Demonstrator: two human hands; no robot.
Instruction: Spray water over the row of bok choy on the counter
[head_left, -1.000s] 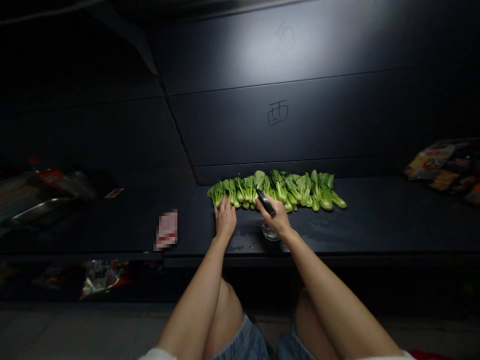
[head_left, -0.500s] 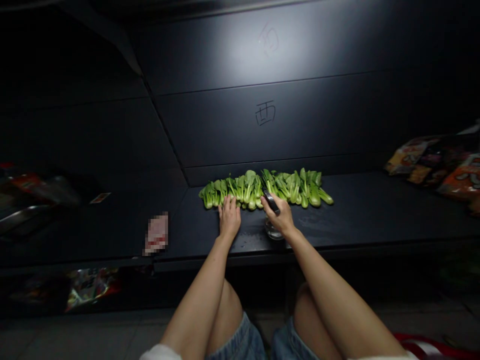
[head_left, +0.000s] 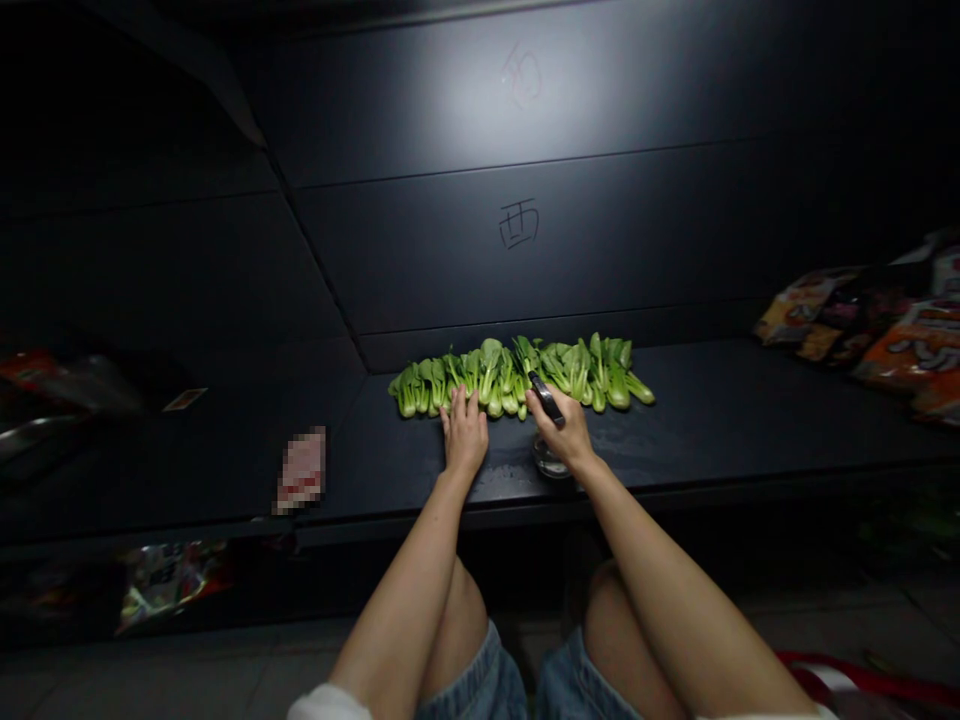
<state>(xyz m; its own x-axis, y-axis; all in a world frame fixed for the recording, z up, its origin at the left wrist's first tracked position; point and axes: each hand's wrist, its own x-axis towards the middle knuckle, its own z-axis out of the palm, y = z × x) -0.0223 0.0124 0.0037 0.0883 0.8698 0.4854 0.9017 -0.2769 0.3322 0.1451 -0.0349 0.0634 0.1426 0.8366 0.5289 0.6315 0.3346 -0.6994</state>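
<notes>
A row of green bok choy (head_left: 491, 370) lies on the dark shelf (head_left: 712, 420), leaves toward the back panel and pale stems toward me. My left hand (head_left: 465, 435) is open, with its fingers stretched over the stems left of the middle; they seem to touch them. In my right hand (head_left: 566, 425) is a spray bottle (head_left: 551, 462) with a black trigger head and a clear body. It is held upright just in front of the row, its head pointing at the leaves. My palm and fingers cover part of the bottle.
Snack bags (head_left: 911, 350) stand at the right end of the shelf. A blurred pinkish packet (head_left: 301, 470) and a small card (head_left: 185, 400) lie to the left. Wet marks show near the front edge. On a lower level at left is a shiny bag (head_left: 169, 580).
The view has shifted slightly, so the shelf appears further left. Both hands have moved a little to the right along the bok choy. The spray bottle stays in my right hand.
</notes>
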